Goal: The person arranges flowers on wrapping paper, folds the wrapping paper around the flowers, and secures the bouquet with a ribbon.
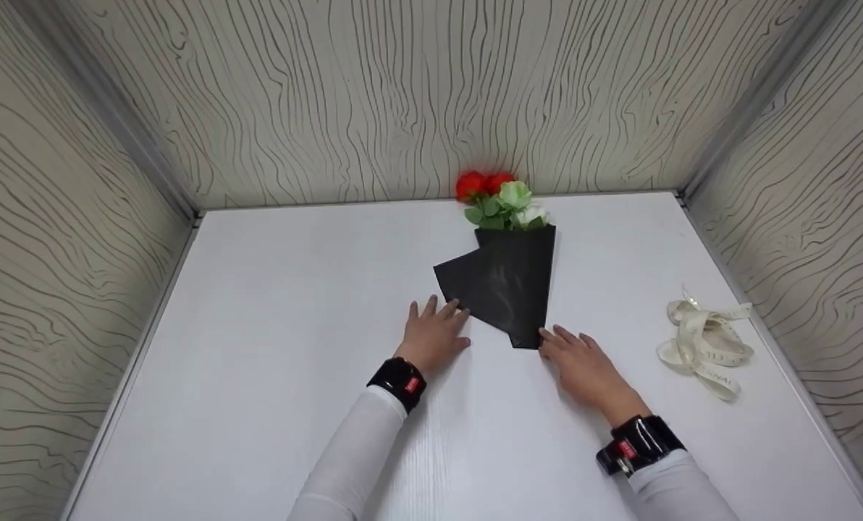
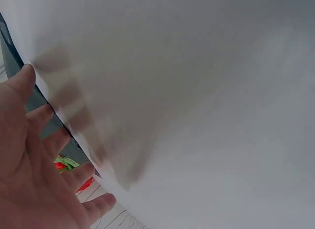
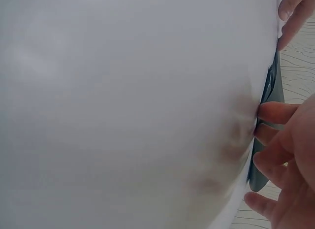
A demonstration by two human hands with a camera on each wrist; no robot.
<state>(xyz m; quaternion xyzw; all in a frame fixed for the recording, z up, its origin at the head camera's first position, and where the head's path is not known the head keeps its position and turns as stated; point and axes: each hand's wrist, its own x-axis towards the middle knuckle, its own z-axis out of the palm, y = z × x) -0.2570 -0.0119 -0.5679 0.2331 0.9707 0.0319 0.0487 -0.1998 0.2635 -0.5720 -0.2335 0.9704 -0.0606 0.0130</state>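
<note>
A bouquet lies on the white table in black wrapping paper (image 1: 507,286), its narrow end toward me. Red flowers (image 1: 471,186) and pale green and white flowers (image 1: 515,195) with green leaves show above the paper's top edge. One flap of the paper juts out to the left. My left hand (image 1: 435,336), fingers spread, is at the lower left edge of that flap. At the bottom right corner of the wrap, my right hand (image 1: 582,367) has its extended fingertips against or very near the paper. Both wrist views show the fingers beside the dark paper; neither hand grips anything.
A cream ribbon with printed letters (image 1: 710,344) lies in a loose heap at the right side of the table (image 1: 294,325). Wood-patterned panels (image 1: 373,101) stand behind the table and on both sides. The red flowers reach the back panel.
</note>
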